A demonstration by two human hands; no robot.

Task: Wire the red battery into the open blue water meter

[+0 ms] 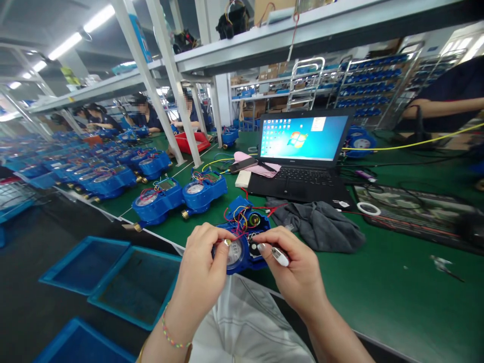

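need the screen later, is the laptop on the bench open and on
Open and on: the laptop has its lid raised behind the keyboard, and its screen glows blue with a desktop and rows of icons.

Little can be read here; the laptop (302, 151) screen shows the four-colour Windows flag logo at its centre and rows of desktop icons down its left side — their captions too small to make out; a small brand mark sits on the bezel below the screen, illegible; the dial face on the blue water meter (242, 242) carries print — too blurred to read.

Meter dial (235, 252) partly behind fingers (217, 245)
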